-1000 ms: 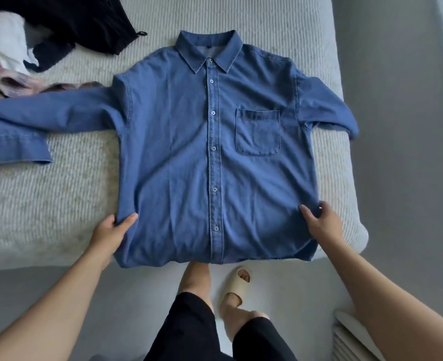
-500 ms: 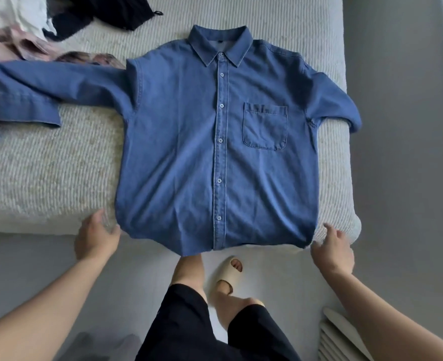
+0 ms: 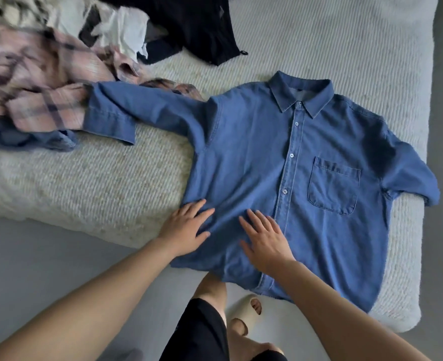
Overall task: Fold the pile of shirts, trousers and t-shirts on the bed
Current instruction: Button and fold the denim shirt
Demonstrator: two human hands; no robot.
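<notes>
Both hands — left hand (image 3: 186,227), right hand (image 3: 264,238) — lie flat, fingers spread, on the denim shirt (image 3: 306,178) on the bed (image 3: 98,183).

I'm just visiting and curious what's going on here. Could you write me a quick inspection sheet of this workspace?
Surface: bed with a ribbed pale cover.
Job's things: blue denim shirt lies flat, front up, buttoned, hem over the bed's edge.
Clutter: pink plaid garment, white garment and black garment piled at the far left.
Hands: left hand and right hand rest flat, fingers straight, on the shirt's lower left part.
Cables: nothing seen.
Surroundings: grey floor; beige slipper on a foot.
</notes>
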